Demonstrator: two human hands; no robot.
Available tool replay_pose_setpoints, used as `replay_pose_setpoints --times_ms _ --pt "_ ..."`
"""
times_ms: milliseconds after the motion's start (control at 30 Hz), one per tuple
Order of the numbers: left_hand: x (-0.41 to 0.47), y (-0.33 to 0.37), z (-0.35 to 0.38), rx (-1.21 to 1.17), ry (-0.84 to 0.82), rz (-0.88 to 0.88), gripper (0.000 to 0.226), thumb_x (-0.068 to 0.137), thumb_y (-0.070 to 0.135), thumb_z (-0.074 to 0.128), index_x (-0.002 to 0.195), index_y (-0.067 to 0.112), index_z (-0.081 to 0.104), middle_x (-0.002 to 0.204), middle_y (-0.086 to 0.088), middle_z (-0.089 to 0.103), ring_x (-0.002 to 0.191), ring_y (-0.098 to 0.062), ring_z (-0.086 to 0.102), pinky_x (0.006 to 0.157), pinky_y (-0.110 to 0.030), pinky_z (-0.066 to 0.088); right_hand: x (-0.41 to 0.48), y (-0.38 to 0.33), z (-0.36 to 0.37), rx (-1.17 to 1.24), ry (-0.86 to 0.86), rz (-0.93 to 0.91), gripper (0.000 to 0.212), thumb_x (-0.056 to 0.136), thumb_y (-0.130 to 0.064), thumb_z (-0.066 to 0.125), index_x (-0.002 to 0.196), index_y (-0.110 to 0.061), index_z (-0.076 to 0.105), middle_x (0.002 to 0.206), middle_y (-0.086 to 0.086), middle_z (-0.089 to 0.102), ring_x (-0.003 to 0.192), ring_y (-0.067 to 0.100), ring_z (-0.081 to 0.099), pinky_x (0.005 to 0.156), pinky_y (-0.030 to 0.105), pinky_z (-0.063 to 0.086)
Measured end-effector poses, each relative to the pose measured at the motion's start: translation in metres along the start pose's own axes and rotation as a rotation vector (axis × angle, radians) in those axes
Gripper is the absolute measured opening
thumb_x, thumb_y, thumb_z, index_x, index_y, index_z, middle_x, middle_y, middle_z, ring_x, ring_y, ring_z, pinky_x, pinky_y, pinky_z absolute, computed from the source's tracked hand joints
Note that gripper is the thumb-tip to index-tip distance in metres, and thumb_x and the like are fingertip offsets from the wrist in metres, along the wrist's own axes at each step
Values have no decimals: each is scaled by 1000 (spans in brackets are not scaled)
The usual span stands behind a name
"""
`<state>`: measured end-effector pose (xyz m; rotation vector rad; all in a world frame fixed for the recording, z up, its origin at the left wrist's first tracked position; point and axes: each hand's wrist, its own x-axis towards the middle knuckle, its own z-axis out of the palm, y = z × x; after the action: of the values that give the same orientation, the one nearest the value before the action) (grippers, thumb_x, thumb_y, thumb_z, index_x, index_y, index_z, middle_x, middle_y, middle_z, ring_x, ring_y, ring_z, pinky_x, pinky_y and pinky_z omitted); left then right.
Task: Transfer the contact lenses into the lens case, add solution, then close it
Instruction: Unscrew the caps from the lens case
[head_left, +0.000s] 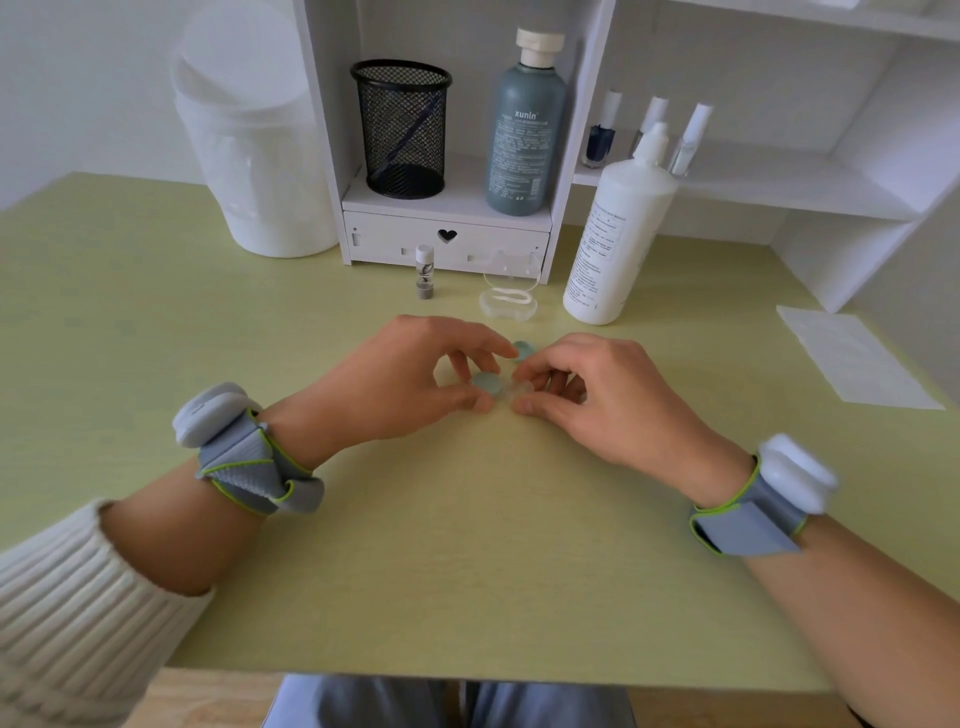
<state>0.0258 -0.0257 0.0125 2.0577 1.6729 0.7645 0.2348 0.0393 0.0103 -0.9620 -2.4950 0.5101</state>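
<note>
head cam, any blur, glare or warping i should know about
Head view: wide-angle warping bows the white shelf unit and the table edges; lighting is soft and even, with faint shadows under the left hand and right hand; the white bin looks washed out and soft; no hard glare.

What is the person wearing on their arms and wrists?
Each wrist has a grey-blue fabric strap with bright green edging, holding a rounded white device: left wrist strap, right wrist strap. The left arm has a cream ribbed knit sleeve, pushed up. The right forearm is bare.
</note>
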Motion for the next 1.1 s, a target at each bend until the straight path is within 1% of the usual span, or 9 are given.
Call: replay_pose_setpoints --times_ms 67,200,333,433,533,733,800,900,1100 --pt "0 0 0 -27 19 7 43 82 20 81 121 32 68 101 14 70 88 -2 63 69 -4 42 0 -1 0 -6 -2 0 21 82 -20 83 102 -16 78 87 -3 67 72 6 59 70 4 41" --pt "4 -4 -2 -140 109 -23 26 87 27 76 111 36 73 96 16 69 88 1 60 70 -13 48 1 -1 -1 3 -2 -1 20 83 -20 82 101 -15 78 86 -2 66 71 5 59 70 4 41" --pt "12 -9 -1 -381 221 -102 14 89 23 75 101 30 76 99 11 72 83 0 60 74 -8 46 0 -1 -1 7 -5 3 20 83 -21 82 102 -15 78 87 -2 66 71 4 59 70 4 40" --pt "21 -11 4 -361 272 -131 14 86 18 77 99 22 73 101 1 74 90 -10 68 78 -13 52 0 -1 -1 12 -5 5 20 83 -21 82 102 -16 78 88 -1 67 71 2 59 70 4 40" --pt "29 -12 9 -299 301 -157 15 83 17 79 96 18 70 95 2 75 88 -8 70 77 -21 55 0 -1 0 12 -3 5 21 83 -22 83 103 -16 78 88 -1 67 71 4 59 70 4 41" --pt "31 -13 14 -137 333 -160 10 80 27 79 88 27 72 92 13 73 89 0 63 67 -7 40 0 -1 0 17 -8 7 21 83 -22 83 102 -16 78 87 -1 67 70 5 59 70 6 42" --pt "31 -14 15 -116 331 -170 10 80 28 80 86 28 72 93 12 74 88 -2 63 75 -11 46 0 0 0 19 -7 6 20 83 -22 83 101 -16 78 87 -2 66 71 5 59 70 7 43" --pt "32 -15 15 -91 328 -172 10 79 27 81 84 28 72 94 11 75 90 -6 66 89 -28 52 0 0 0 30 -4 7 19 83 -21 83 101 -16 78 86 -2 66 71 4 59 70 7 44" --pt "32 -17 17 -83 325 -188 10 78 31 81 83 31 72 93 16 75 95 0 66 82 -17 48 -1 1 0 30 1 -2 20 83 -22 83 101 -16 78 85 -6 64 69 0 58 69 6 43"
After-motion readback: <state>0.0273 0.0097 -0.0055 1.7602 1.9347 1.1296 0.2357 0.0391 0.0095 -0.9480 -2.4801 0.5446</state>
